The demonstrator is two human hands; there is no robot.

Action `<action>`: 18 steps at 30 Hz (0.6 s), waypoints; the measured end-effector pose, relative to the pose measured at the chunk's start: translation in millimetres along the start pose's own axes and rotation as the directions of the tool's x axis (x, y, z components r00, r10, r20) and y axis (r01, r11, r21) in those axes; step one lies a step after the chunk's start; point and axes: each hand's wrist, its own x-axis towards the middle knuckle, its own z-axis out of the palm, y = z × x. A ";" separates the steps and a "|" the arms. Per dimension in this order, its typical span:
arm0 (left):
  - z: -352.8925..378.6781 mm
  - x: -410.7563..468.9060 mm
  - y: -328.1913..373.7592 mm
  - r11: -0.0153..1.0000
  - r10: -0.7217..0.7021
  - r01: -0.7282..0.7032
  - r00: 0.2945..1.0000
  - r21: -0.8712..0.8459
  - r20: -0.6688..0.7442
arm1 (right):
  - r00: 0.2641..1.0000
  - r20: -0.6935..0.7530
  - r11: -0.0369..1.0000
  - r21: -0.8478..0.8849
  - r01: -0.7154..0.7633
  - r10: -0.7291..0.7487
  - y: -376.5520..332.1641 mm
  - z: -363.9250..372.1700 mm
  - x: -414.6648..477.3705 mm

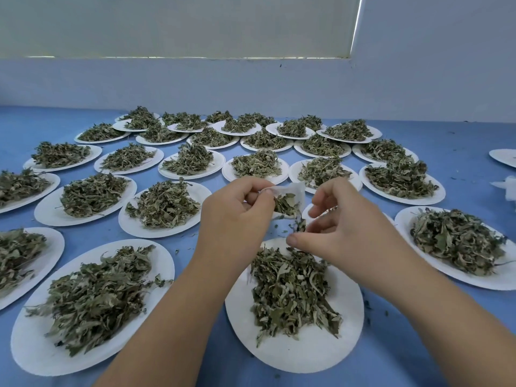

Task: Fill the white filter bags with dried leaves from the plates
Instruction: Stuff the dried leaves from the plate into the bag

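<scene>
Over plate (293,356) rim, L hand (234,216) pinches bag (290,189), R hand (343,227) pinches leaves (300,227).

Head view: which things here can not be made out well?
- Filter bag: head view; the left hand pinching it and the leaves hide its lower part.
- White pieces, right edge: cut off, blurred.
- Far-right plate: cut off by the edge.
- Middle plate: mostly hidden by the right hand.
</scene>
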 end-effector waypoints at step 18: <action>4.0 -2.4 -7.1 0.979 0.142 -0.153 0.986 0.134 0.089 | 0.856 -0.149 0.844 -0.315 0.433 -0.495 1.2 10.0 3.7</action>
